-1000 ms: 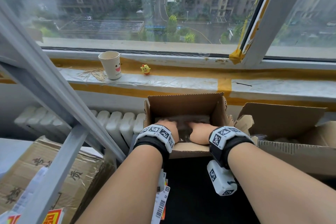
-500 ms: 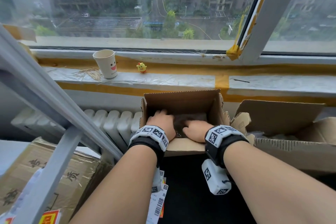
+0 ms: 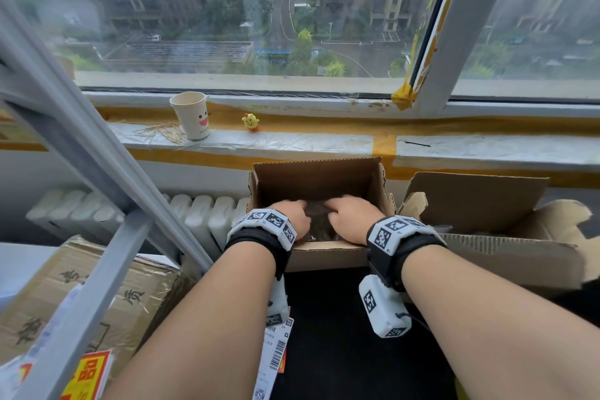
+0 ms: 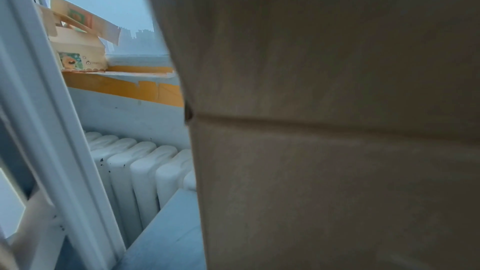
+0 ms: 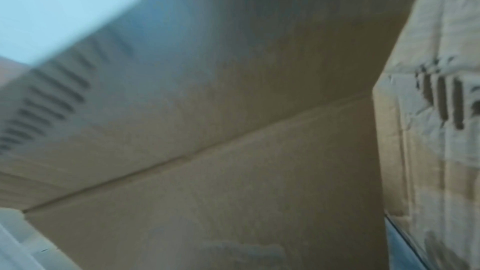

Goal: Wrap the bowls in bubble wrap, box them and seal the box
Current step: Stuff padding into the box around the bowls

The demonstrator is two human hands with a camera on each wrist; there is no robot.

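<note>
Both of our hands are down inside the small open brown cardboard box point(image 3: 316, 187) sitting in front of the window sill. Our left hand point(image 3: 293, 217) and right hand point(image 3: 352, 221) sit side by side on top of a dark bundle wrapped in clear bubble wrap point(image 3: 316, 221), fingers reaching forward over it. Whether they're flat and pressing or curled round the wrap, we honestly can't tell, since the knuckles hide the fingertips and both wrist views show only blurry cardboard wall.

Our guess is that we're at the seating step, getting the wrapped bowls settled on the bottom of the box. To do it well, we'd push evenly with both palms so the bundle goes down level instead of wedging on one corner, and keep the loose end of the wrap tucked under so it doesn't unroll. Then we'd check it sits below the fold line, or the flaps won't close flat for taping.

As for the bundle itself, only a strip shows between our hands: dark, shiny and crinkly, filling most of the box floor. How many bowls are in there we can't make out.

All four flaps stand up, so sealing isn't started yet.
</note>
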